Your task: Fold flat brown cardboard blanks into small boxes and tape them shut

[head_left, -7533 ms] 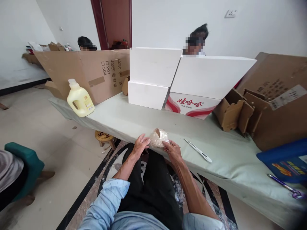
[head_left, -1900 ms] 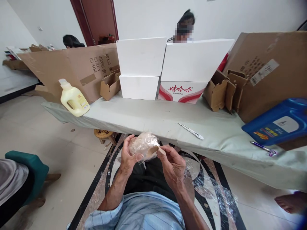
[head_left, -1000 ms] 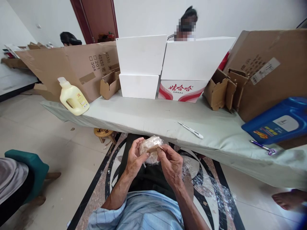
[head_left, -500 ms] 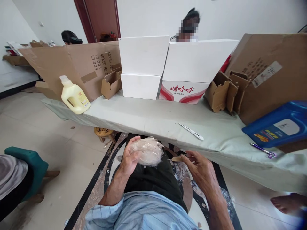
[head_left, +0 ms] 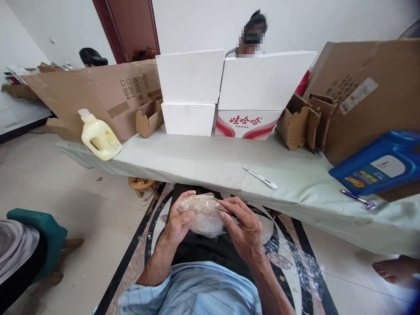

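Over my lap, a crumpled bundle of clear plastic film (head_left: 206, 218) is gripped in my left hand (head_left: 177, 223), the thumb lying on its near side and the fingers behind. My right hand (head_left: 244, 227) meets the bundle's right edge with its thumb and fingers drawn together. What those fingertips pinch is small and mostly hidden. Beyond the bundle, a white-handled scalpel (head_left: 260, 178) lies on the cloth-covered table (head_left: 190, 153).
White boxes (head_left: 190, 78) and brown cardboard (head_left: 377, 100) wall the table's back. A yellow jug (head_left: 100, 135) stands left; a blue jug (head_left: 377, 164) and purple pen (head_left: 357, 199) are right. Loose film (head_left: 295, 253) litters the floor. Other people sit beyond the boxes and at left.
My right hand has moved left to the bundle; the flat tan piece it pinched out to the side no longer shows clearly. My left hand still holds the bundle.
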### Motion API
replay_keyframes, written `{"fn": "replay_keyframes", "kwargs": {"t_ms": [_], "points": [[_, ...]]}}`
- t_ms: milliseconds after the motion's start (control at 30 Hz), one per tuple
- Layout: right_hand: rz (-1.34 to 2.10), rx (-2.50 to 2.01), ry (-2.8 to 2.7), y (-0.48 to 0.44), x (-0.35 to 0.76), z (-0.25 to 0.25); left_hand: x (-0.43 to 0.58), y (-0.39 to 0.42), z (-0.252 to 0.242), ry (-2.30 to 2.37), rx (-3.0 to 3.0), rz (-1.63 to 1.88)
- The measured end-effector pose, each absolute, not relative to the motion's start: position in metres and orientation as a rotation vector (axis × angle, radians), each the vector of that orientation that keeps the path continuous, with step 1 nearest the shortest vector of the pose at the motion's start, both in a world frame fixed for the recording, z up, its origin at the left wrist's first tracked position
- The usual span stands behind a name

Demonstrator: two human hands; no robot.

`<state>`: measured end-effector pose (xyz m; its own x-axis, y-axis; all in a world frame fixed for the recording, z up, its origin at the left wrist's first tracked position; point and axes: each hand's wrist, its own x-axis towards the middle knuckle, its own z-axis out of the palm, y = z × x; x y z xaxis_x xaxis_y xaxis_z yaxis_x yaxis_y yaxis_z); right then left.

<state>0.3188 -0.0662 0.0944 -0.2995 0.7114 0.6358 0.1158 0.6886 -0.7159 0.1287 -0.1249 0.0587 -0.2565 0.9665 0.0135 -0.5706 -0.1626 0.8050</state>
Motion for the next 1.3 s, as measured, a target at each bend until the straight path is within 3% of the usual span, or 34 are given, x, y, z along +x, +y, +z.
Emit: {"fn": "replay_keyframes", "kwargs": {"t_ms": [433, 1300], "points": [[0.214, -0.765, -1.798, -0.07, 0.313, 0.092, 0.128, -0.124, 0.053, 1.03, 0.788, 1.738], [-0.112, -0.879, -2.07, -0.086, 0.276, 0.078, 0.139, -0.121, 0.065, 1.458, 0.854, 1.899]]}}
